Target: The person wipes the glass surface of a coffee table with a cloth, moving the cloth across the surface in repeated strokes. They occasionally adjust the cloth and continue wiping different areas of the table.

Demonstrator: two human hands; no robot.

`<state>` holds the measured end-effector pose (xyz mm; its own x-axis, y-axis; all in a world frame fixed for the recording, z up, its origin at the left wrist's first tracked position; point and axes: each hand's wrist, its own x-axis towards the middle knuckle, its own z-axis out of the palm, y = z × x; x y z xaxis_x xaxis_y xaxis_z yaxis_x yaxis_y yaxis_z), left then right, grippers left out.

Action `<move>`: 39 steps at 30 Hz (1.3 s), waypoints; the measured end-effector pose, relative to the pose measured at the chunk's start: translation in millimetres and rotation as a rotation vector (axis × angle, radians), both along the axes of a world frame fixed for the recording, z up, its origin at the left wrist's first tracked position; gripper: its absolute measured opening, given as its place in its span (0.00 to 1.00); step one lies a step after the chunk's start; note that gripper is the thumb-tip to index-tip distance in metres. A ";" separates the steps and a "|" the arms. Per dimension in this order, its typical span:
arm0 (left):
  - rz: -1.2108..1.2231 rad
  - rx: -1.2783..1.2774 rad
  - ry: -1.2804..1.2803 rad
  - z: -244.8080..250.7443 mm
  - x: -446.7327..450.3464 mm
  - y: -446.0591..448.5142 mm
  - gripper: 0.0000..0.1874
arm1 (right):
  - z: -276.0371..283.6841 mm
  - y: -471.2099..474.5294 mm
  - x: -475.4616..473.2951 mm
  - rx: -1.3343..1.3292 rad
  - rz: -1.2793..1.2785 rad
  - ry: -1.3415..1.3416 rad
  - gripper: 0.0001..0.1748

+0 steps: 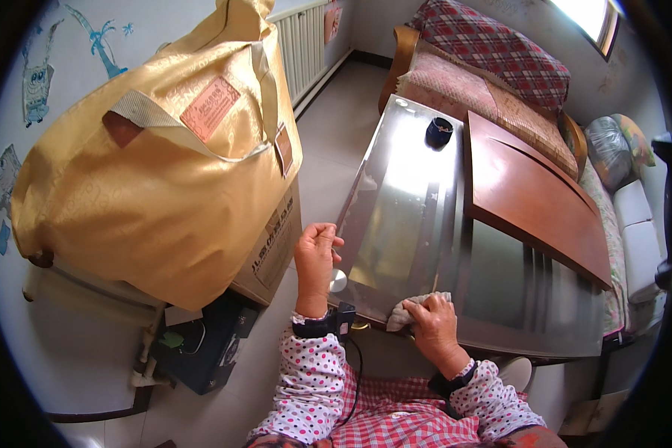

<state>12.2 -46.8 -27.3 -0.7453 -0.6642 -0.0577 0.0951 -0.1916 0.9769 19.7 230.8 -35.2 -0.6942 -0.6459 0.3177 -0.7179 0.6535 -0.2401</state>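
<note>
My right hand grips a greyish cleaning cloth, pressed against the near edge of a glass-topped coffee table. Beside the table's left corner, my left hand is raised with its fingers curled in, and nothing shows in it. A round metal disc on the glass lies right by my left wrist. Pale smears mark the glass along its left side. Farther up the table stands a small dark cup. A curved brown wooden panel lies across the table's right side.
To my left a large golden fabric bag rests above a cardboard box. A dark case sits low beside it. Behind the table is a wooden-armed sofa with a plaid cushion. A white radiator lines the wall.
</note>
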 end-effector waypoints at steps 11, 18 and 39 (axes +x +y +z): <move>0.193 0.138 0.177 24.3 6.7 8.6 0.07 | -0.1 -38.9 -78.7 0.002 0.059 0.004 0.18; 0.134 0.138 0.145 30.7 -0.8 22.8 0.08 | -27.3 -107.0 -220.7 -0.008 -0.081 0.098 0.10; 0.253 0.142 0.156 35.3 5.9 -2.3 0.10 | -25.0 -190.1 -337.4 0.099 -0.197 -0.017 0.13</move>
<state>18.1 -49.1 8.1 -0.5647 -0.8230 -0.0609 0.3038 -0.2759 0.9119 -317.7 40.7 -60.1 -0.8147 -0.5246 0.2470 -0.5704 0.8016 -0.1789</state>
